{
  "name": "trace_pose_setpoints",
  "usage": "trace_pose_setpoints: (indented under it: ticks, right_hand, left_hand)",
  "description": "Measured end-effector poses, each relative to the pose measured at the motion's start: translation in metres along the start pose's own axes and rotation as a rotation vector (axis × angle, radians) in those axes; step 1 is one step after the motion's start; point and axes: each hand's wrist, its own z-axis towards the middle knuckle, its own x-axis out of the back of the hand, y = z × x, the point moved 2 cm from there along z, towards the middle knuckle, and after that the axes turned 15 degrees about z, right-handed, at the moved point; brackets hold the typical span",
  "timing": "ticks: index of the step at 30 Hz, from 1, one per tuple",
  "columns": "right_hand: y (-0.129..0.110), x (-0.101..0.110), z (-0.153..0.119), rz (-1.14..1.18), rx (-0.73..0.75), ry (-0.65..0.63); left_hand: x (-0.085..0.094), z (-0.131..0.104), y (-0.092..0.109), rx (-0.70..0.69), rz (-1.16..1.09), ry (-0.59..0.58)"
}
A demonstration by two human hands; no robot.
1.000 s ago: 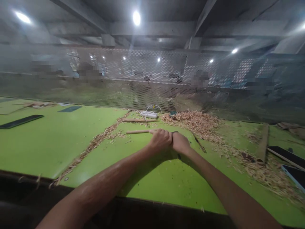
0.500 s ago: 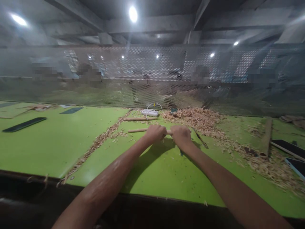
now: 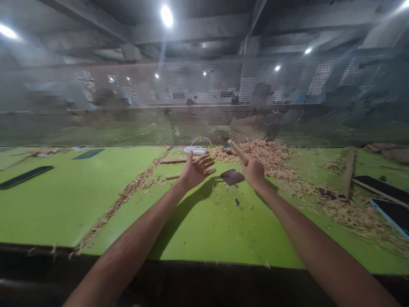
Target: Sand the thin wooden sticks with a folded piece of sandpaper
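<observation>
My left hand (image 3: 194, 172) is open above the green table, palm turned inward and fingers spread. Behind it lies a thin wooden stick (image 3: 173, 176), its middle hidden by the hand; I cannot tell whether they touch. A thicker wooden stick (image 3: 237, 151) is gripped in my right hand (image 3: 254, 172), its free end pointing up and away to the left. Between both hands a brownish, roughly square sheet (image 3: 232, 177) rests on the table, perhaps sandpaper. Small dark scraps (image 3: 237, 202) are strewn just in front of it.
Wood shavings (image 3: 265, 151) are heaped at the back right and trail along the right side. A white power strip (image 3: 195, 150) with a cable stands before the mesh screen (image 3: 204, 123). Phones (image 3: 383, 189) and a tube-like piece (image 3: 347, 172) lie right, a dark flat slab (image 3: 27, 177) left.
My hands, earlier together around a stick, have moved apart. The left has opened; the right has lifted its stick, now tilted upward. The brownish sheet has come into view. The camera view has shifted slightly.
</observation>
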Motion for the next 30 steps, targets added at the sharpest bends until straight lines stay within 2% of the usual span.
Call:
trace_pose_setpoints:
  ticks: [2,5,7,9,12,15,20,23,26,28,30]
  right_hand:
    - [-0.007,-0.006,-0.006,0.087,0.043,0.000]
    - [-0.026,-0.020,-0.023,0.171,0.109,-0.160]
    - [-0.040,-0.031,-0.035,0.122,0.163,-0.312]
    - [-0.050,-0.036,-0.042,0.021,0.206,-0.363]
    - [-0.050,-0.034,-0.042,-0.083,0.190,-0.365]
    - [-0.039,-0.023,-0.032,-0.120,0.124,-0.322]
    - [-0.023,-0.007,-0.018,-0.179,0.070,-0.263]
    - [-0.019,-0.005,-0.014,-0.214,0.084,-0.256]
    - [-0.022,-0.003,-0.015,-0.209,0.110,-0.211]
    - [-0.026,-0.002,-0.019,-0.190,0.126,-0.186]
    - [-0.031,-0.003,-0.025,-0.158,0.115,-0.196]
  left_hand:
    - [-0.009,-0.003,0.003,0.003,-0.119,-0.036]
    - [-0.016,-0.007,0.008,-0.027,-0.159,-0.067]
    - [-0.018,-0.009,0.012,-0.071,-0.119,-0.075]
    - [-0.021,-0.011,0.016,-0.116,-0.020,-0.092]
    - [-0.026,-0.014,0.020,-0.145,0.250,-0.116]
    - [-0.032,-0.017,0.021,-0.141,0.488,-0.130]
    - [-0.031,-0.016,0.013,-0.098,0.557,-0.156]
    - [-0.026,-0.010,0.001,-0.106,0.651,-0.071]
    - [-0.024,-0.006,-0.007,-0.272,1.039,0.084]
    - [-0.029,-0.007,-0.008,-0.426,1.417,0.104]
    - [-0.037,-0.011,-0.007,-0.507,1.766,0.107]
